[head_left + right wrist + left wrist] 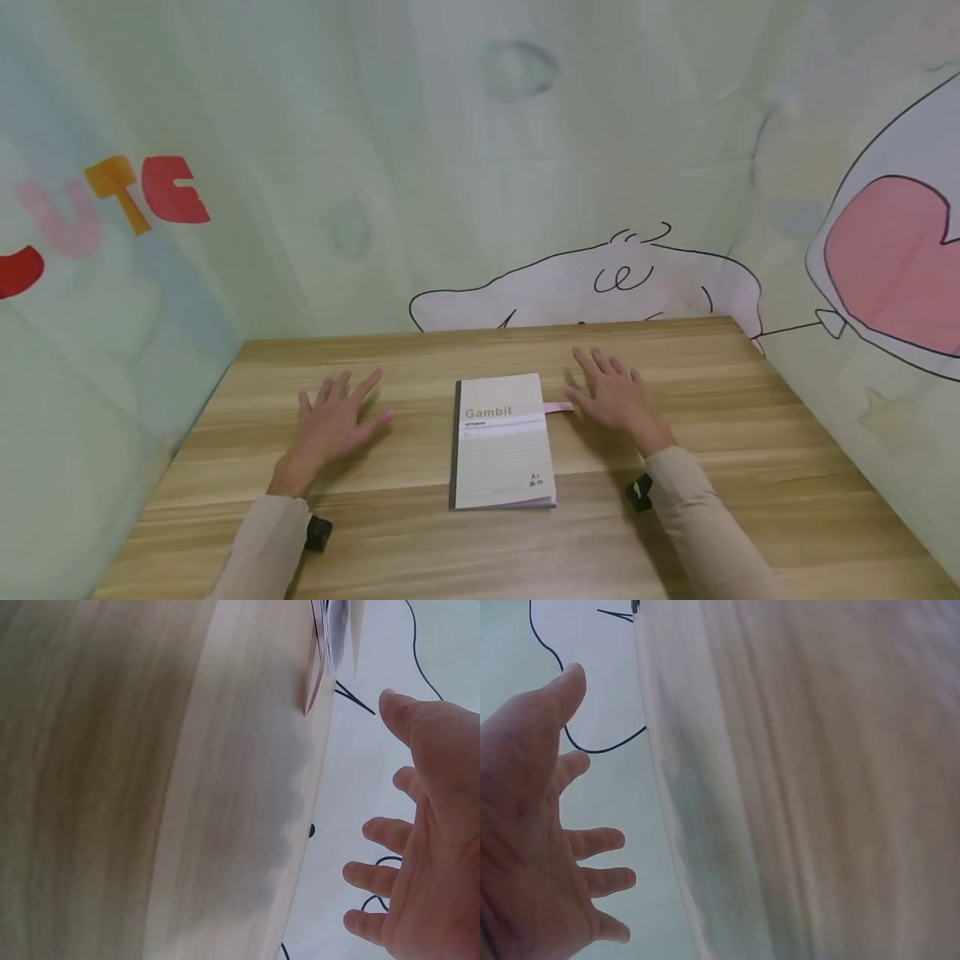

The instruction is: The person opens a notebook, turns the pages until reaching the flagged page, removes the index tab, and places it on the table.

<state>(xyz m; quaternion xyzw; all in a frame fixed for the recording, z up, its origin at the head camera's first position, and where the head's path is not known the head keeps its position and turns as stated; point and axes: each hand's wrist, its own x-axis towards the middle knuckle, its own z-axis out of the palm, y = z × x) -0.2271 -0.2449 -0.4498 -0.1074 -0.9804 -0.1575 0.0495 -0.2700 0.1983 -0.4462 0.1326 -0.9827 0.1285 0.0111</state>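
Note:
A pale notebook (502, 458) with "Gambit" on its cover lies closed in the middle of the table, its dark spine to the left. From its right edge sticks out a pink strip (558, 407), which also shows at the top of the right wrist view. To the left of the notebook, my left hand (333, 429) is spread over the table, fingers apart and holding nothing. My right hand (618, 400) is on the other side, thumb close to the pink strip, its fingers also spread and nothing held. In the right wrist view, the right palm (442, 847) faces the table above its shadow.
The wood-grain table (390, 542) reaches back to a printed curtain (315, 167) with a cartoon animal drawing. More curtain stands along both sides, with coloured letters on the left and a balloon with a heart on the right. Each wrist carries a small black device (318, 533).

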